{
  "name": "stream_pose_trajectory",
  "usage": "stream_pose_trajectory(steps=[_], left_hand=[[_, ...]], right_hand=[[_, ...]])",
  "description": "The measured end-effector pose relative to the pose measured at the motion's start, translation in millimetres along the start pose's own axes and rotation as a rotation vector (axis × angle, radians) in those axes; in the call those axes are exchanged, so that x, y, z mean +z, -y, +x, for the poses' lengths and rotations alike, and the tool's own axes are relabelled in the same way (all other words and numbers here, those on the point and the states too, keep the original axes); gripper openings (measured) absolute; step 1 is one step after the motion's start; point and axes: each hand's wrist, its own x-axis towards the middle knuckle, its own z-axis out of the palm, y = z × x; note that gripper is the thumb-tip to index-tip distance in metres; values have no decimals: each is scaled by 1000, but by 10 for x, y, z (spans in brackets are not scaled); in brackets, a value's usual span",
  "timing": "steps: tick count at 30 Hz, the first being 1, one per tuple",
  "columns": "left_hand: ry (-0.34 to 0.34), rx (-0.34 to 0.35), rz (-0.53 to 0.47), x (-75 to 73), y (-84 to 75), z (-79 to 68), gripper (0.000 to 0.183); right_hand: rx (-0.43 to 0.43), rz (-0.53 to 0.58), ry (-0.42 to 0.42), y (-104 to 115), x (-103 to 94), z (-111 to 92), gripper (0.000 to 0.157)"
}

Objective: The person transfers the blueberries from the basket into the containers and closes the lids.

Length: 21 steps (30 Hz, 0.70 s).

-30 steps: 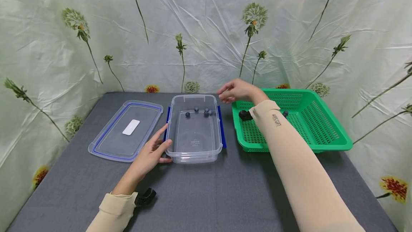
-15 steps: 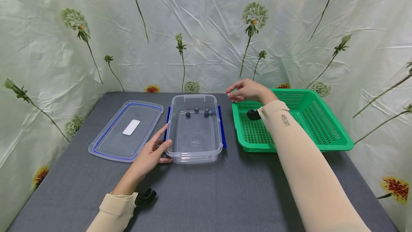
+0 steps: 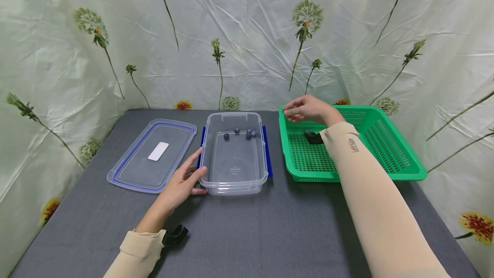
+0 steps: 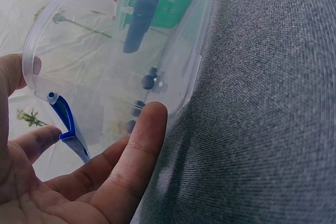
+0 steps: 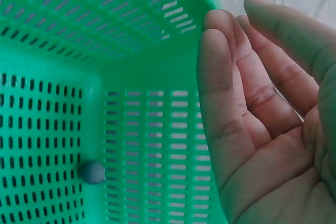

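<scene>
My left hand [image 3: 178, 188] rests against the near left corner of a clear plastic container [image 3: 235, 158], its fingers spread and the thumb at the rim. In the left wrist view, fingertips lie close to the container's wall and a blue side latch [image 4: 64, 115]. Inside the container, toward the far end, sit several blueberries [image 3: 248, 134]. Over the far left part of a green basket [image 3: 405, 158] is my right hand [image 3: 308, 109], loosely bent with nothing seen in it. The right wrist view shows one blueberry [image 5: 92, 172] at the basket's bottom edge; my arm hides it in the head view.
A clear lid [image 3: 133, 173] with a blue seal and a white label lies flat left of the container. Grey cloth [image 3: 231, 235] covers the table. A flower-print curtain [image 3: 254, 55] stands behind it and at both sides.
My right hand has moved right, from the gap beside the container to over the basket's far left part. The left hand and the container stay where they were.
</scene>
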Motion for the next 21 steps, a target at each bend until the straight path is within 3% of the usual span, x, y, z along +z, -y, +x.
stream_pose_trajectory(steps=[21], left_hand=[[5,7,-8,-5,11,10,67]], right_hand=[[94,-98,-13,-386,-148,-13,46]])
